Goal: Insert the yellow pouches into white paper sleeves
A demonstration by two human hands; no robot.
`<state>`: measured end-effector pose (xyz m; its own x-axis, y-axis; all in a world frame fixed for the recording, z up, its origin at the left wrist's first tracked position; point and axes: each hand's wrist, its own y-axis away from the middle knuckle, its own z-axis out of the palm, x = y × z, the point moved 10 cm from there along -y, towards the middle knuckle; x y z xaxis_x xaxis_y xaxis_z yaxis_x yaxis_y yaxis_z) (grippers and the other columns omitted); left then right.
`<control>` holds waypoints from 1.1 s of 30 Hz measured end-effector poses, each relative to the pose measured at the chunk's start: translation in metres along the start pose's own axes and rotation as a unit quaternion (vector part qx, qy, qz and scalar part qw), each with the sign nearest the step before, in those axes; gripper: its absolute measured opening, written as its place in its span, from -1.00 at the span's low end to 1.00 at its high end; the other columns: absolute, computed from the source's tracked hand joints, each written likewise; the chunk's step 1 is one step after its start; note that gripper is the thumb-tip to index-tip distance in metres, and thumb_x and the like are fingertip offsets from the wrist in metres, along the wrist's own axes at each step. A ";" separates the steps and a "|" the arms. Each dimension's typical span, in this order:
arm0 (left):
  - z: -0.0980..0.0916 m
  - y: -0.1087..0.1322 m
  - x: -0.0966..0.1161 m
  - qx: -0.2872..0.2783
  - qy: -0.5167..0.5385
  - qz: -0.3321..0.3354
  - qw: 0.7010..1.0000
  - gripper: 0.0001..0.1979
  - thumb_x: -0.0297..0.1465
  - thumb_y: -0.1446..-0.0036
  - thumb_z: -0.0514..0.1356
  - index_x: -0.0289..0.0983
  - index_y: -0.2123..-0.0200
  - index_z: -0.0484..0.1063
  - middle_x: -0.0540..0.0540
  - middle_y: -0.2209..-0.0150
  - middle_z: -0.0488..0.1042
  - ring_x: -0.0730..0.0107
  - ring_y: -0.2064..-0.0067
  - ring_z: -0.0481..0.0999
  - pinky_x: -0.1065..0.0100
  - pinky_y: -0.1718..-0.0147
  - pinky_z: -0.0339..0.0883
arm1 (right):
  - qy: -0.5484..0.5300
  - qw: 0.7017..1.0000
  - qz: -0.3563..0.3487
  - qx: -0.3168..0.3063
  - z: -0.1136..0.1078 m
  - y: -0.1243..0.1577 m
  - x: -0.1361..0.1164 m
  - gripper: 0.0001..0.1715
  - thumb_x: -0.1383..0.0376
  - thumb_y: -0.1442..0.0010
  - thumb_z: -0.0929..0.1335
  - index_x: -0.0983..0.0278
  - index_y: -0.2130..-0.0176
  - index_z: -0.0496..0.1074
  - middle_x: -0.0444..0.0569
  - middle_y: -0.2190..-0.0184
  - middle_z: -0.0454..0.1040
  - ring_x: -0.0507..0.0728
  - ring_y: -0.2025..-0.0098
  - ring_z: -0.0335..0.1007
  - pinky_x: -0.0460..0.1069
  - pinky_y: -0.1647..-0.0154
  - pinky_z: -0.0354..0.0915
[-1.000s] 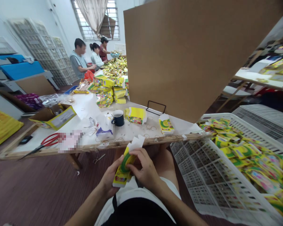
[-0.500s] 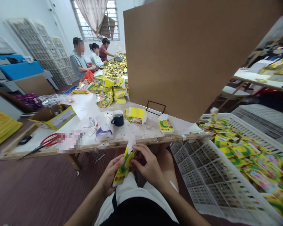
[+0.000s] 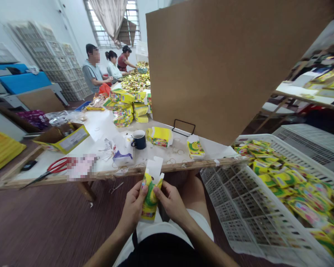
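Observation:
Over my lap I hold a small yellow and green carton (image 3: 151, 189) upright, its white top flaps open. My left hand (image 3: 133, 207) grips its left side, thumb on the front. My right hand (image 3: 171, 202) pinches its right edge near the top. Both hands are closed on the carton, just below the table's wooden front edge (image 3: 167, 167).
The table holds a dark mug (image 3: 139, 139), two more cartons (image 3: 195, 146), red scissors (image 3: 54, 167) and rubber bands. A white crate (image 3: 239, 207) of yellow sachets (image 3: 295, 181) sits at my right. A big cardboard sheet (image 3: 225, 66) stands ahead. Three people (image 3: 92, 72) work at the far end.
The carton has turned from edge-on to face me, and its top flaps now stand open. My right hand moved down from the top to the carton's right edge.

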<state>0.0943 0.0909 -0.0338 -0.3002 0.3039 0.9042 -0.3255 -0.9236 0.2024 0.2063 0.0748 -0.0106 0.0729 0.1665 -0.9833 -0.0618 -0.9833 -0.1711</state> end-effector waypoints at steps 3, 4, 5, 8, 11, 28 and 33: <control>-0.001 -0.002 0.000 -0.017 -0.055 0.020 0.998 -0.64 -0.20 -0.09 0.22 -0.30 0.11 0.44 -0.11 0.26 0.60 0.25 0.27 0.58 0.35 0.35 0.43 | 0.007 0.999 0.018 0.037 -0.003 0.001 0.011 -0.68 0.12 -0.22 0.32 0.33 0.32 0.50 -0.01 0.42 0.48 0.19 0.29 0.41 0.00 0.24 0.36; -0.002 -0.003 0.002 -0.025 -0.085 0.029 0.996 -0.66 -0.20 -0.09 0.22 -0.31 0.13 0.45 -0.12 0.25 0.59 0.23 0.25 0.57 0.33 0.31 0.43 | 0.015 0.998 0.020 0.049 -0.006 0.000 0.012 -0.70 0.13 -0.21 0.33 0.33 0.35 0.50 0.00 0.41 0.49 0.19 0.28 0.41 0.01 0.23 0.36; -0.002 -0.005 0.004 -0.033 -0.117 0.041 0.992 -0.67 -0.22 -0.09 0.22 -0.32 0.16 0.46 -0.14 0.23 0.59 0.22 0.23 0.57 0.31 0.27 0.42 | 0.018 0.998 0.020 0.050 -0.008 0.000 0.012 -0.71 0.15 -0.20 0.34 0.32 0.35 0.49 0.01 0.40 0.49 0.20 0.27 0.42 0.02 0.22 0.36; -0.002 -0.007 0.014 -0.045 -0.171 0.068 0.982 -0.65 -0.28 -0.09 0.23 -0.29 0.07 0.37 -0.15 0.21 0.57 0.21 0.19 0.55 0.27 0.19 0.40 | -0.029 0.999 0.015 0.032 -0.012 -0.002 0.006 -0.77 0.18 -0.18 0.36 0.29 0.21 0.44 0.00 0.33 0.51 0.19 0.26 0.44 0.02 0.21 0.36; 0.004 -0.005 0.021 -0.069 -0.150 0.070 0.984 -0.45 -0.32 -0.14 0.20 -0.18 -0.15 0.07 -0.11 0.23 0.55 0.24 0.22 0.56 0.26 0.23 0.41 | -0.114 0.993 -0.002 0.038 -0.020 -0.001 -0.003 -0.56 0.21 -0.16 0.39 0.22 -0.01 0.25 -0.03 0.29 0.50 0.16 0.26 0.45 0.01 0.22 0.36; 0.032 0.013 0.007 -0.208 -0.058 -0.019 0.976 -0.47 -0.40 -0.13 0.23 -0.09 -0.09 0.03 -0.11 0.18 0.54 0.27 0.21 0.57 0.28 0.29 0.43 | 0.010 0.999 -0.050 -0.003 -0.033 -0.001 -0.020 -0.81 0.21 -0.27 0.30 0.27 0.32 0.41 -0.10 0.43 0.38 0.08 0.37 0.31 -0.08 0.35 0.24; 0.025 0.008 0.007 -0.177 -0.105 -0.005 0.979 -0.54 -0.36 -0.13 0.22 -0.19 -0.09 0.20 -0.19 0.11 0.54 0.14 0.12 0.55 0.21 0.20 0.42 | -0.001 0.996 -0.068 0.057 -0.045 0.000 -0.026 -0.78 0.23 -0.26 0.29 0.19 0.09 0.41 -0.08 0.34 0.43 0.12 0.26 0.38 -0.03 0.19 0.31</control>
<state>0.1120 0.0799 -0.0165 -0.1159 0.2236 0.9678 -0.6288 -0.7707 0.1028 0.2496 0.0674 0.0182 0.0857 0.2982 -0.9507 -0.1647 -0.9368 -0.3087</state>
